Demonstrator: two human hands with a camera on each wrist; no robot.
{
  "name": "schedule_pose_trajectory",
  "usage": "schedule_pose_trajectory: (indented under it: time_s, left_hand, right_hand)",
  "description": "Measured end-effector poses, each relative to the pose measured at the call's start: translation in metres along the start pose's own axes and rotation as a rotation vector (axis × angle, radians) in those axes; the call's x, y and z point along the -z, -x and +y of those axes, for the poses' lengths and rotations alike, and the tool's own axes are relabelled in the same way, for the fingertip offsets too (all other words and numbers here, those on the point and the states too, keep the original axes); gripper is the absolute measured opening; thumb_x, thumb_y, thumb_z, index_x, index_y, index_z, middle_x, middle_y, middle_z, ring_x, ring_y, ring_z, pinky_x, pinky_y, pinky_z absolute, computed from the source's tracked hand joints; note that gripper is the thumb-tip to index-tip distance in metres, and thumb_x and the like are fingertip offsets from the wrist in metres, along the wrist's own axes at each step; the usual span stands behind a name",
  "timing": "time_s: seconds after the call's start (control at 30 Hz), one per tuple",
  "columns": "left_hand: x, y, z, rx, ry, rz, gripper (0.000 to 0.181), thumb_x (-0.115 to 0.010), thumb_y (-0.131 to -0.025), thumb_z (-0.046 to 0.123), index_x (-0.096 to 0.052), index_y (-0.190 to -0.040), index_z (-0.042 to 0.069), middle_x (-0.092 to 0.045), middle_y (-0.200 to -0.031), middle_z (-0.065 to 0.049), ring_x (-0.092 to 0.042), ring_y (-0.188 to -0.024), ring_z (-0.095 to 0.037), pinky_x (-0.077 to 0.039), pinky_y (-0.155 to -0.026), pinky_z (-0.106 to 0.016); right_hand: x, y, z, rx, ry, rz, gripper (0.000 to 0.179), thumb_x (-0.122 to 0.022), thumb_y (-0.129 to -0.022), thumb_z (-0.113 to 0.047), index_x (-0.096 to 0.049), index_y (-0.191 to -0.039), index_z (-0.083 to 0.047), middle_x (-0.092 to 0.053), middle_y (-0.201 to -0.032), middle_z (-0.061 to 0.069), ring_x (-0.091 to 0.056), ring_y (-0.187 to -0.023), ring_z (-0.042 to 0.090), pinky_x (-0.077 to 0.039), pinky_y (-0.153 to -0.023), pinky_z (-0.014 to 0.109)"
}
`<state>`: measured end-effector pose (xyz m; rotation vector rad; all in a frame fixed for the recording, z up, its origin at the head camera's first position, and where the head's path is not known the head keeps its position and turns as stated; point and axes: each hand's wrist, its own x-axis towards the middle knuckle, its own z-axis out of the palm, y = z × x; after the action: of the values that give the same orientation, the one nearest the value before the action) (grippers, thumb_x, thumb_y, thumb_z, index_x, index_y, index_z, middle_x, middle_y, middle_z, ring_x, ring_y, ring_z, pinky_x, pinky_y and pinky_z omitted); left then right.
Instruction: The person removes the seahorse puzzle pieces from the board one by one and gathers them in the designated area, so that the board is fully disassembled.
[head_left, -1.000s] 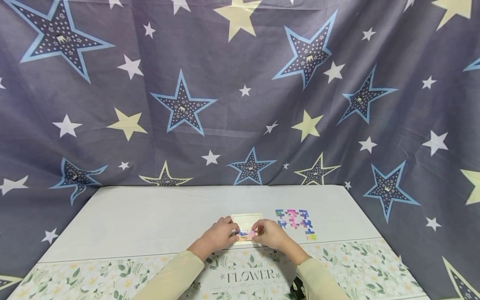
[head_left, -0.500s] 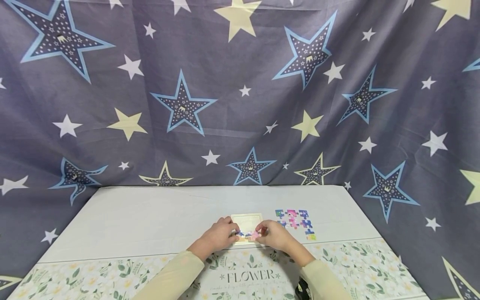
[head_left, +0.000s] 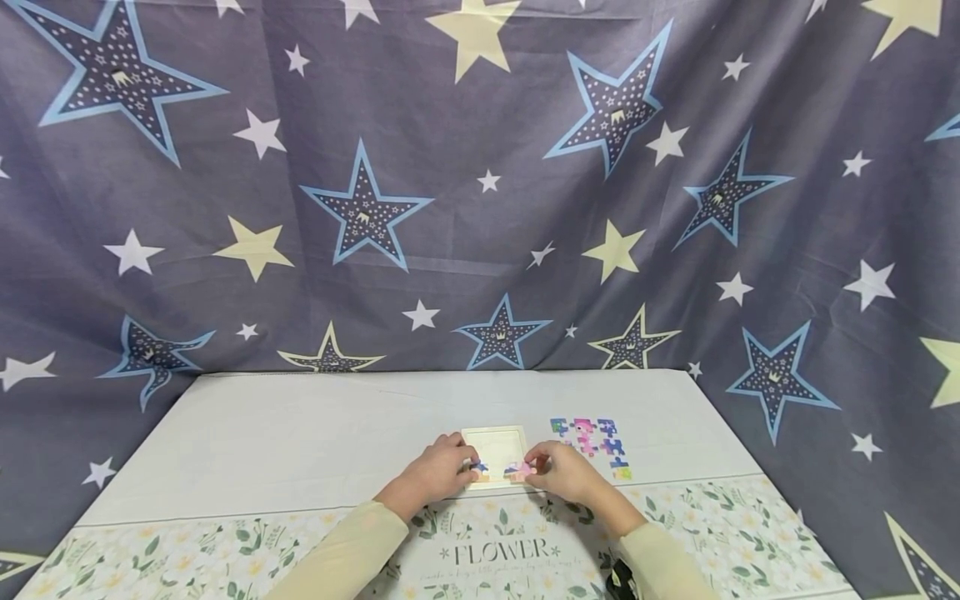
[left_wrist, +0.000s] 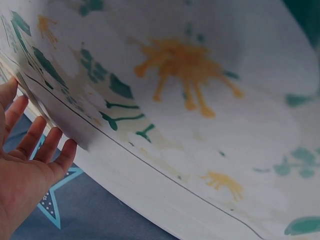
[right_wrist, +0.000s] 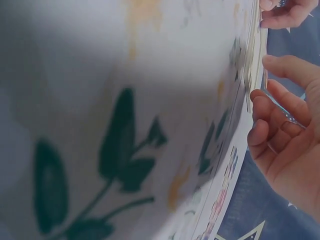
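Observation:
A shallow light-coloured puzzle tray lies on the table before me. My left hand grips its left side, the fingertips beside a blue-and-orange puzzle piece in the lower left corner. Between thumb and forefinger, my right hand pinches a pink-and-blue puzzle piece at the tray's lower right edge. Whether this is one piece or two joined, I cannot tell. In the left wrist view the left hand has its fingers along the tray edge; the right wrist view shows the right hand with its other fingers curled.
Several loose puzzle pieces lie in rows to the right of the tray. A white tabletop with a flower-printed front band bears everything. Behind it hangs a star-patterned curtain.
My right hand has drawn the pink-and-blue piece rightward, away from the blue-and-orange piece, so a gap now parts them. The left hand has stayed in place.

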<state>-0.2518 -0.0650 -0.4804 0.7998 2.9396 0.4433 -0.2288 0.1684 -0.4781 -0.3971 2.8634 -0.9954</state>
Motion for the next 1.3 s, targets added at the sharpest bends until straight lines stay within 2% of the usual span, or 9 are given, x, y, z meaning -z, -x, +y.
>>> schedule_pose_trajectory:
  time_s: [0.2,0.5,0.67,0.97,1.3]
  left_hand:
    - [-0.001,-0.001,-0.001,-0.003,-0.006,0.000,0.024,-0.060,-0.089,0.038,-0.066,-0.104,0.020,-0.053,-0.101,0.003,-0.046,-0.090,-0.011,-0.048,-0.085,-0.036]
    - [-0.002,-0.001,-0.003,-0.023,-0.004,0.009,0.024,-0.061,-0.089,0.037,-0.066,-0.105,0.020,-0.052,-0.099,0.003,-0.045,-0.088,-0.011,-0.048,-0.082,-0.035]
    - [0.000,0.000,-0.001,-0.010,0.005,0.001,0.024,-0.061,-0.089,0.037,-0.066,-0.105,0.020,-0.052,-0.099,0.003,-0.045,-0.088,-0.011,-0.048,-0.084,-0.035]
    - [0.000,0.000,-0.001,0.004,0.001,0.001,0.025,-0.061,-0.088,0.039,-0.066,-0.104,0.021,-0.052,-0.100,0.004,-0.046,-0.090,-0.011,-0.048,-0.085,-0.035]
    - [0.001,0.002,0.000,0.003,0.012,0.005,0.024,-0.062,-0.087,0.038,-0.066,-0.104,0.020,-0.052,-0.099,0.004,-0.046,-0.087,-0.011,-0.049,-0.081,-0.034]
  right_hand:
    - [0.006,0.005,0.004,0.016,0.008,0.015,0.024,-0.072,-0.079,-0.015,-0.065,-0.100,-0.005,-0.059,-0.083,0.002,-0.050,-0.071,0.011,-0.043,-0.059,0.024]
    - [0.012,0.010,0.019,-0.011,0.017,0.033,0.025,-0.073,-0.079,-0.015,-0.065,-0.101,-0.006,-0.059,-0.083,0.001,-0.050,-0.072,0.011,-0.043,-0.060,0.025]
    - [0.019,0.014,0.028,-0.008,0.008,0.035,0.025,-0.072,-0.079,-0.014,-0.065,-0.102,-0.005,-0.059,-0.083,0.002,-0.051,-0.071,0.012,-0.043,-0.057,0.024]
    - [0.027,0.021,0.037,-0.074,-0.011,0.060,0.025,-0.073,-0.078,-0.011,-0.065,-0.101,-0.005,-0.058,-0.083,0.003,-0.050,-0.072,0.013,-0.043,-0.058,0.025]
    - [0.039,0.028,0.049,-0.065,-0.002,0.074,0.027,-0.073,-0.078,-0.011,-0.066,-0.103,-0.004,-0.058,-0.083,0.003,-0.051,-0.073,0.012,-0.044,-0.059,0.023]
